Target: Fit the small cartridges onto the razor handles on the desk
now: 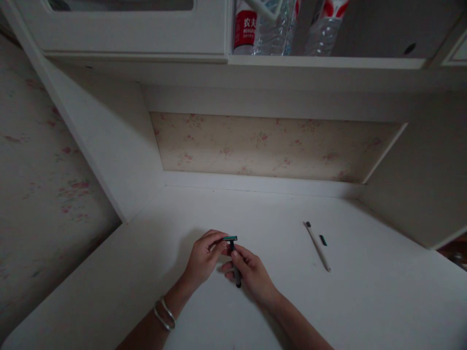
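Note:
A razor point(236, 276) with a dark handle and a green-edged head is held upright just above the white desk. My right hand point(253, 272) is closed around its handle, thumb on top. At the left end of the razor's head, the fingers of my left hand point(203, 255) are pinched together on it. Two silver bangles point(165, 313) circle my left wrist. Farther right lie a pale toothbrush point(318, 248) with a dark head and, beside it, a small dark-green piece point(323, 240) that resembles a razor cartridge.
The white desk point(175, 209) runs back to a floral-papered panel point(262, 146). Side panels stand left point(109, 131) and right. Overhead, a shelf point(365, 62) holds several plastic water bottles point(273, 34), and a cabinet point(127, 31) hangs to its left.

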Tool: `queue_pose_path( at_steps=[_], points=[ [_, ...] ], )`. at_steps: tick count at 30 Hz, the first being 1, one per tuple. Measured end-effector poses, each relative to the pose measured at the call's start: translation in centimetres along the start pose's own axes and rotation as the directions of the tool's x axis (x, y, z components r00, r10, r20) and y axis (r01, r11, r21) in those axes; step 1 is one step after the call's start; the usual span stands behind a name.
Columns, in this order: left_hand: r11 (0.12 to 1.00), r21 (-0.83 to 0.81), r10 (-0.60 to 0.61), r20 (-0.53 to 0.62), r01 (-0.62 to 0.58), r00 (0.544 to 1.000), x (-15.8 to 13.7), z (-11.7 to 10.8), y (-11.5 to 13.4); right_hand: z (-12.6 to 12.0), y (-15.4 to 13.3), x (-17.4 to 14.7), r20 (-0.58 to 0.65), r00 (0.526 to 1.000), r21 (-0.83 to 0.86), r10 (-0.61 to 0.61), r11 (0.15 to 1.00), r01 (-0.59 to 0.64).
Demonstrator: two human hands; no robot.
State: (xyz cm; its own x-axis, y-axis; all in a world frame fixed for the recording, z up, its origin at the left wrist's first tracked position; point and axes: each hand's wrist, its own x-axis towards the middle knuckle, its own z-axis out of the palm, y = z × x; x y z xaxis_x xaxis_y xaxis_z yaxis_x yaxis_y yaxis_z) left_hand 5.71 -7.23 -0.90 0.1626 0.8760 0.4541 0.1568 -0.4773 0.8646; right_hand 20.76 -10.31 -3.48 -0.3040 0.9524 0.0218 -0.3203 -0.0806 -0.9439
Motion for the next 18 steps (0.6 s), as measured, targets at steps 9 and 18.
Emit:
queue_pose_path(
  at_steps=[9, 18],
  points=[
    [1.0, -0.009, -0.01, -0.004, 0.01, 1.0, -0.2, 0.1, -0.6, -0.5, -0.2, -0.2, 0.012, 0.99, -0.383, -0.143, 0.913, 0.137],
    [0.998, 0.009, -0.068, 0.023, 0.067, 0.997, -0.4, 0.4, -1.2, -2.4, -1.2, 0.3, -0.073, 0.966, -0.513, -0.247, 0.84, 0.176]
  ],
)
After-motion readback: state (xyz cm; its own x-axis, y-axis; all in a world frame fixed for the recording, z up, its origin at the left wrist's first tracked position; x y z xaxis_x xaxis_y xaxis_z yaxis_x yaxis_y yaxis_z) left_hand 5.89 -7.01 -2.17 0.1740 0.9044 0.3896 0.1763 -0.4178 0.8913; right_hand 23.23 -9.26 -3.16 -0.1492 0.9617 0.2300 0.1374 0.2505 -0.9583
